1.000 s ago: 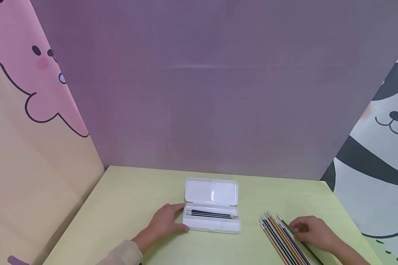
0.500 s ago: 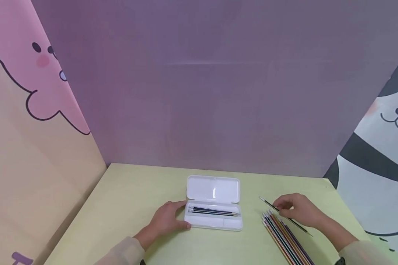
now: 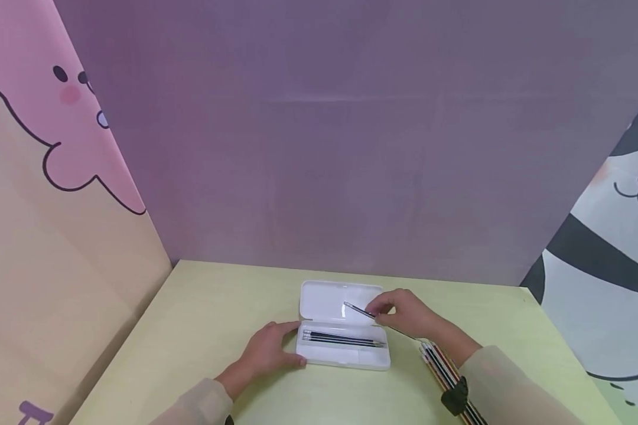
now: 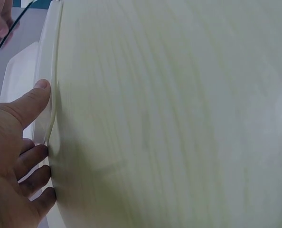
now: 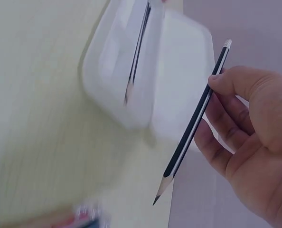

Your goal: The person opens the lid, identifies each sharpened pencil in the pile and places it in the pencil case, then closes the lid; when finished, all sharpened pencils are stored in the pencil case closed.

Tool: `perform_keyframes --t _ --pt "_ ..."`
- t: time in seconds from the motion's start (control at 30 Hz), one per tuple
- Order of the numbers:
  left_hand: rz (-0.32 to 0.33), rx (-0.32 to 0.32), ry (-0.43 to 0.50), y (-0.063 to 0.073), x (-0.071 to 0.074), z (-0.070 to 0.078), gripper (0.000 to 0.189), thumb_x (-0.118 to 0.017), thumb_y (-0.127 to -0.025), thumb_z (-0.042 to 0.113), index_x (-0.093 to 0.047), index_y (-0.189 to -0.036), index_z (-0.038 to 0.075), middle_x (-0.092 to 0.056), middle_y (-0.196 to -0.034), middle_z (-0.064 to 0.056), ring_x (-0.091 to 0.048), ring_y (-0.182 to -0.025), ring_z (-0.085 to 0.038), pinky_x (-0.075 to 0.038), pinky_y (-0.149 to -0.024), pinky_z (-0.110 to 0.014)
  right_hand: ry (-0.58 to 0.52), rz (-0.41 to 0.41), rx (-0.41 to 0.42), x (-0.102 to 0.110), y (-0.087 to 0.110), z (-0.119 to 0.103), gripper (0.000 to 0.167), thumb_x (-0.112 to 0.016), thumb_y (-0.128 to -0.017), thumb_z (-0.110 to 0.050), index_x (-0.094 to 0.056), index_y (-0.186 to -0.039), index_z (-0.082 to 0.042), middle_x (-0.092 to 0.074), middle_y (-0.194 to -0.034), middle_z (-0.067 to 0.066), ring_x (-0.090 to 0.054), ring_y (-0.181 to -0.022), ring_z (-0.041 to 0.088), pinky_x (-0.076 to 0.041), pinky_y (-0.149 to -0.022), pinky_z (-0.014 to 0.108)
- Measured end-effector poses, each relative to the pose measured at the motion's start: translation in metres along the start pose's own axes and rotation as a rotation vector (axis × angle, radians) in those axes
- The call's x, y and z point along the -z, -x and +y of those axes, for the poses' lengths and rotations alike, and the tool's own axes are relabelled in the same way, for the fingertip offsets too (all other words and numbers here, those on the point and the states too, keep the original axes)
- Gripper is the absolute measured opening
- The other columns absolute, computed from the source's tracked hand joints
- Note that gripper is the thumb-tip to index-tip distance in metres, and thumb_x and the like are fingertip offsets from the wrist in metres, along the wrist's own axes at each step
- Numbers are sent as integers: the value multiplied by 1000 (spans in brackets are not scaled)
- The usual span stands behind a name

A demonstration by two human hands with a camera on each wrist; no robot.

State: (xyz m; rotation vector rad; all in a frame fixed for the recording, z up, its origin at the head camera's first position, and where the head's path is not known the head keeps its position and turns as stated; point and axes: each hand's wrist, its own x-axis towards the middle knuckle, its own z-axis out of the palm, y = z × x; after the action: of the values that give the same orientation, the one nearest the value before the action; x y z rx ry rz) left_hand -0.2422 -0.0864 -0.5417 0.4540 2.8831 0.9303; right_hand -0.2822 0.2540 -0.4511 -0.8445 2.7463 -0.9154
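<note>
A white plastic pencil case (image 3: 326,358) lies with its lid (image 3: 321,301) folded back on the table. Several black-striped pencils (image 3: 342,339) lie in its rear compartment. My left hand (image 3: 268,348) holds the case's left end, thumb at the front corner and a finger at the hinge side. Above the lid, my right hand (image 3: 404,313) pinches a black-and-white striped pencil (image 5: 193,123) between thumb and fingers. Its white eraser end points left, and its sharpened tip points down toward the right. The case's front compartment shows no pencils.
A bundle of pencils (image 3: 440,366) in several colours lies right of the case, partly hidden under my right forearm and wrist strap (image 3: 455,396). A purple-grey panel (image 3: 345,177) stands behind the pale yellow table (image 3: 234,301), with cartoon-printed walls at both sides.
My right hand has lifted the striped pencil from beside the bundle and carried it left, over the case's lid. My left hand has stayed on the case.
</note>
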Motion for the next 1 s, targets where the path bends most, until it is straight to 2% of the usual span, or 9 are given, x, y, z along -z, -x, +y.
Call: perform_keyframes --t 0.17,0.4,0.5,0.7,1.0 --pt "1 8 0 0 -1 0 86 -90 -72 48 -59 -145 14 -67 -134 -10 -60 -121 -32 -50 -104 -54 -20 -36 29 -20 -24 -17 23 -72 -91 -1 -80 -109 -14 -76 -101 -5 -64 -90 10 -55 -80 26" --pt "-3 7 -7 -2 1 0 85 -90 -73 48 -60 -145 14 -67 -134 -9 -60 -120 -31 -50 -104 -53 -39 -65 64 -48 -44 -23 21 -73 -91 -1 -79 -105 -15 -77 -99 -7 -68 -90 10 -58 -82 28" --pt "-10 0 -11 0 1 0 85 -90 -73 48 -60 -144 14 -67 -133 -9 -60 -119 -32 -50 -103 -54 -60 -87 68 -59 -49 -23 20 -73 -91 -1 -79 -103 -16 -76 -97 -7 -69 -89 11 -60 -84 31" --pt "-5 -12 -29 1 -1 -2 86 -90 -72 50 -60 -144 14 -68 -133 -8 -61 -120 -31 -51 -103 -52 -57 -131 29 -77 -54 -24 20 -75 -91 -3 -80 -99 -21 -75 -94 -12 -66 -86 7 -58 -85 30" --pt "1 -35 -26 -1 -1 -2 86 -89 -73 50 -60 -144 12 -70 -130 -6 -61 -117 -27 -52 -101 -49 31 -149 55 -83 -55 -26 18 -76 -89 -3 -81 -98 -17 -78 -94 -5 -66 -85 7 -57 -83 27"
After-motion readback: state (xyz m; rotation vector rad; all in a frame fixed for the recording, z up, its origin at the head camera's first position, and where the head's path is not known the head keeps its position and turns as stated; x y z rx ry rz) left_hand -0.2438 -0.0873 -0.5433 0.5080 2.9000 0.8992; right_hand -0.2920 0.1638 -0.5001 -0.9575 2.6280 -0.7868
